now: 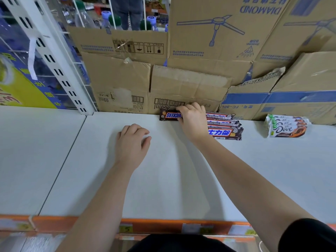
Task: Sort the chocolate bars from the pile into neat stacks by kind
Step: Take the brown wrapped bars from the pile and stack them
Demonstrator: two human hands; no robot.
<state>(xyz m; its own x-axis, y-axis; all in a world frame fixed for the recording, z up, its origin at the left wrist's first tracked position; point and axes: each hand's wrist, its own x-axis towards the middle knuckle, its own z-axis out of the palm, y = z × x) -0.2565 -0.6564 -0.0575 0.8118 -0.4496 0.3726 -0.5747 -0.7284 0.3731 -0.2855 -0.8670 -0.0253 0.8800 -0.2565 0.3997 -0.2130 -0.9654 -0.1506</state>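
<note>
Left hand (133, 140) rests loosely curled; right hand (192, 120), arm outstretched, apparently grips a Snickers bar (171, 115).

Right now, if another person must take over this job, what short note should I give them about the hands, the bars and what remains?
Left hand: rests on the white shelf, holds nothing.
Right hand: grips one Snickers bar at the back, by the cardboard boxes; it sticks out to the left of the Snickers stack.
Dove stack: further right, apart from the Snickers.
Done: both kinds stand separate; no loose pile is in view.
Left: probably to line up the held bar with its stack, whose bars lie stepped, not square.
</note>
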